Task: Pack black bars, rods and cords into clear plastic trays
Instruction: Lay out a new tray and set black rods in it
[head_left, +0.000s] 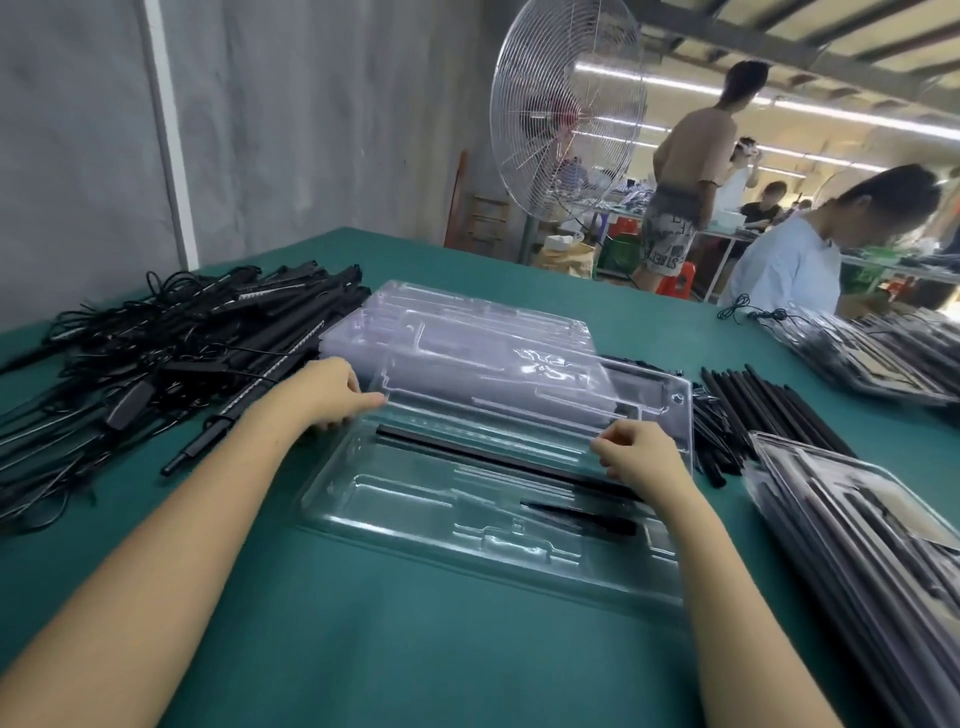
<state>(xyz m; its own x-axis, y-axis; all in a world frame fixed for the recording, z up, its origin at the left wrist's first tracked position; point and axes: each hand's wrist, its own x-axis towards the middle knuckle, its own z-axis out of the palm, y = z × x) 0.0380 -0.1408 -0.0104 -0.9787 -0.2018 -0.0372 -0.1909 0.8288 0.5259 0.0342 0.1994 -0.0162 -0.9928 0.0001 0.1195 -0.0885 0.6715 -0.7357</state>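
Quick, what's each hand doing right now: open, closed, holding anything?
Left hand: grips the left edge of the clear tray.
Right hand: fingers curled over the long black bar; a grip cannot be told.

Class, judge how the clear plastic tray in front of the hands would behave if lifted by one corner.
Probably light and bendy: the clear tray is thin see-through moulded sheet. Tilted, the black bar lying in it might slide out.
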